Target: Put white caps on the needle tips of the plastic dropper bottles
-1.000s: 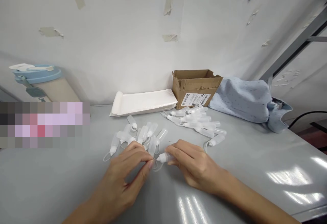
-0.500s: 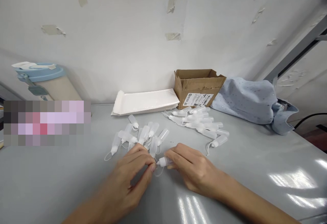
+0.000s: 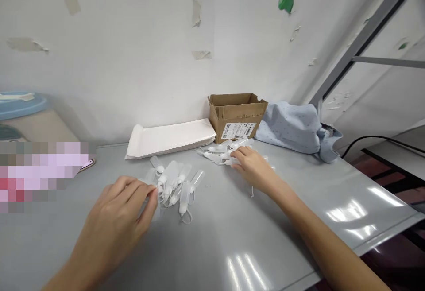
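My left hand (image 3: 121, 211) is closed at the left pile of small translucent dropper bottles (image 3: 171, 173), thumb and index pinching the white cap end of one; its body is mostly hidden and blurred. Nearest me in that pile lies a bottle (image 3: 185, 195) with its thin strap looped out. Over the right group of dropper bottles (image 3: 217, 148), my right hand (image 3: 252, 164) is curled, with a bottle (image 3: 228, 161) between its thumb and fingers. The hand covers much of that group.
A brown cardboard box (image 3: 237, 114) stands against the wall, beside a stack of white padded envelopes (image 3: 172, 137). Light-blue cloth (image 3: 288, 127) lies right of the box. A blue-lidded tumbler (image 3: 29, 114) and a blurred-out pink patch (image 3: 43, 167) are at left.
My hands have moved apart: the right has carried its bottle to the right group, the left has shifted left to the left pile. The view has turned slightly right.
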Motion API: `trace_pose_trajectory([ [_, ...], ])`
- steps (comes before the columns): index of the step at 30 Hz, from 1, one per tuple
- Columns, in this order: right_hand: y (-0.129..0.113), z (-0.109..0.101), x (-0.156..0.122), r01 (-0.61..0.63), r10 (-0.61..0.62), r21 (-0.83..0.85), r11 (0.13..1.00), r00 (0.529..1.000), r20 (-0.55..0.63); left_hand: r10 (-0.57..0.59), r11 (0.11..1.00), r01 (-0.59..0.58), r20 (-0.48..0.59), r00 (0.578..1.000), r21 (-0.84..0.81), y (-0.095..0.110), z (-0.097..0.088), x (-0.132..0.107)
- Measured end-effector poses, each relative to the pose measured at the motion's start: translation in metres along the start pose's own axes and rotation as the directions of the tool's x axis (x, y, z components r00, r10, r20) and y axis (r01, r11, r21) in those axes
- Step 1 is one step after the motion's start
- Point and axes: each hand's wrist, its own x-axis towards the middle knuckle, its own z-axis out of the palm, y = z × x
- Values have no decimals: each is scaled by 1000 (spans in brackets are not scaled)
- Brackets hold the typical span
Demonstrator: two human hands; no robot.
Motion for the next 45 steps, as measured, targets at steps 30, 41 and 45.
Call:
trace_pose_trajectory([
  [30,-72,-25,-39,251,-362,726,640,932,-3,70,864,-15,92,993,-503,29,-1,-7],
  [41,-69,-17,-38,225,-273,745,627,960,-61,-39,763,195,258,965,-617,40,-7,-3],
  [45,-69,-17,-38,185,-235,764,619,971,-44,-94,771,222,238,967,-597,37,-6,-4],
])
